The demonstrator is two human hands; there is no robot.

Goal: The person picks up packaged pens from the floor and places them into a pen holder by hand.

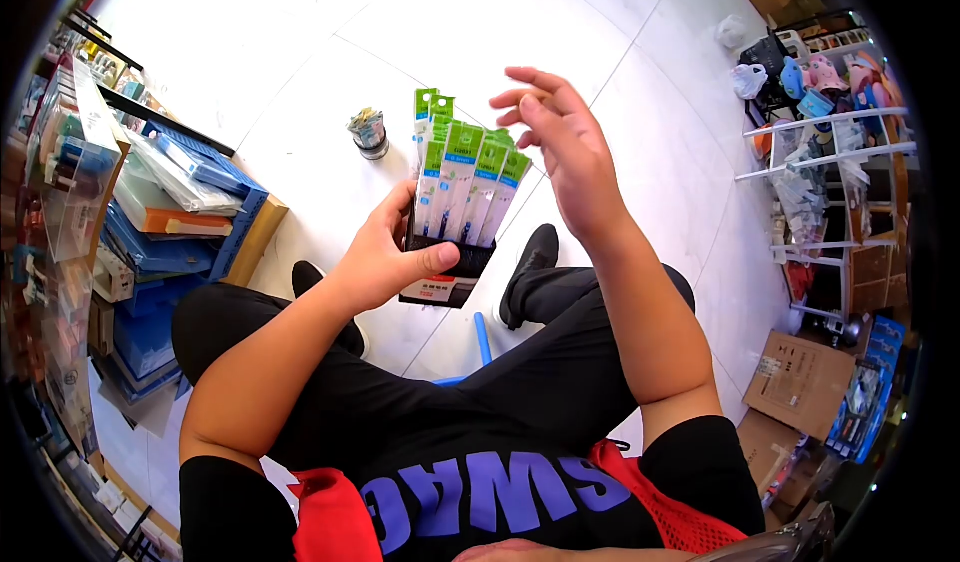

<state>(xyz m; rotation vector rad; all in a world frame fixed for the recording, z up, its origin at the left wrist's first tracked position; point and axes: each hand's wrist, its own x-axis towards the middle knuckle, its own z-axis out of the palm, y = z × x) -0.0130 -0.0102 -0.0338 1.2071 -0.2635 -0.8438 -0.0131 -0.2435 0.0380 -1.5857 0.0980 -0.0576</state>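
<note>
My left hand [395,255] is wrapped round a black mesh holder [478,258], its thumb across the front. Upright in the holder stand several slim clear packets [460,177] with green and blue tops, fanned out a little. My right hand [565,147] is raised to the right of the packets, fingers apart and slightly curled, with nothing seen in it. The fingertips are close to the packet tops; whether they touch cannot be made out. Beyond the holder, a small round container [372,142] filled with small items stands on the white floor [310,92].
On the left are shelves with stacked blue folders [150,252] and clear display packs [75,162]. To the right stand a white wire rack [830,167] with hanging goods and open cardboard boxes [800,382]. Part of a blue bar [483,338] shows between my legs.
</note>
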